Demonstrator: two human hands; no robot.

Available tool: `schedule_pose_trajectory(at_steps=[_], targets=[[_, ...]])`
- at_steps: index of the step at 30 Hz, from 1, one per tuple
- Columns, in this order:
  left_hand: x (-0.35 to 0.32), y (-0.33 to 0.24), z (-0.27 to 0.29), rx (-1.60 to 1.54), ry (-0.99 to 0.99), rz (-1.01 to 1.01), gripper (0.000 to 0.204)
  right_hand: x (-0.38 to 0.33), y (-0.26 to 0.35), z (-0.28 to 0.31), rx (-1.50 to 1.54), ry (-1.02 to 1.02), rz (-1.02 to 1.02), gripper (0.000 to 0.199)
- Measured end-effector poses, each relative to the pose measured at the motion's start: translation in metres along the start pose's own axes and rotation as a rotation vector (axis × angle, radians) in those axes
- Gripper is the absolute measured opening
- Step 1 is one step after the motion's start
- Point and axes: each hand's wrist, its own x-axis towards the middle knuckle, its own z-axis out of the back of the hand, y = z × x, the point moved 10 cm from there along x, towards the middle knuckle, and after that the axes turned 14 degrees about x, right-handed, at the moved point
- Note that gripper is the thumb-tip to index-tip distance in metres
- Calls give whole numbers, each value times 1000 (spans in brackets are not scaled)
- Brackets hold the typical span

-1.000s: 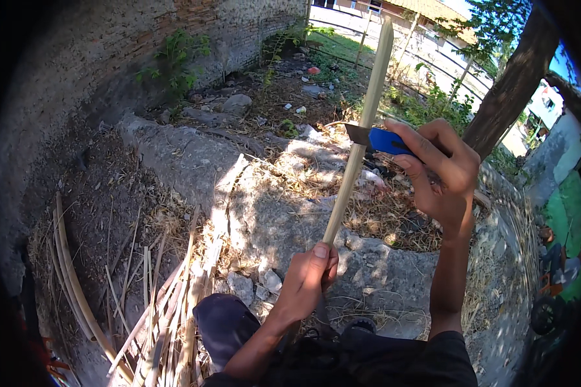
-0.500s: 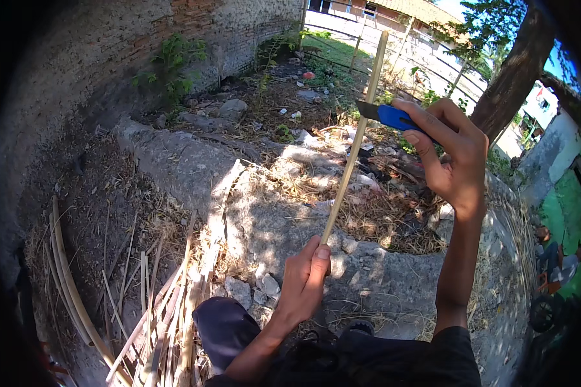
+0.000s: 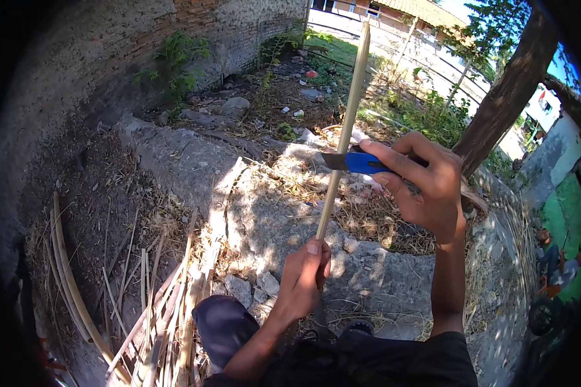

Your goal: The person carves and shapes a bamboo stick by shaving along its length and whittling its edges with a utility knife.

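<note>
My left hand [image 3: 301, 277] is closed round the lower end of a pale bamboo strip [image 3: 350, 109], which rises upright and leans slightly right toward its narrowed tip. My right hand [image 3: 421, 180] grips a blue utility knife [image 3: 366, 162] between thumb and fingers. Its dark blade [image 3: 334, 161] lies across the strip, a little above my left hand. Whether the edge bites into the bamboo, I cannot tell.
Many loose bamboo strips [image 3: 168, 322] lie in a heap at the lower left, by my knee. A low stone ledge [image 3: 381, 277] runs in front of me. Dry litter, a tree trunk [image 3: 510, 84] and a rough wall [image 3: 90, 71] stand beyond; a person [image 3: 567, 267] sits at far right.
My right hand has brought the knife down along the bamboo strip, toward my left hand. The strip's top has shifted left and its face has turned slightly.
</note>
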Motion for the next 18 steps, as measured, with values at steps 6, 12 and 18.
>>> schedule_pose_trajectory(at_steps=[6,12,18], targets=[[-1,3,7,-128,94,82,69,-40,28,-50,135,134,-4,49],[1,3,6,-195,155,57,73,-52,34,-60,187,154,-5,56],[1,1,1,-228,170,34,73,-49,35,-50,153,88,-25,66]])
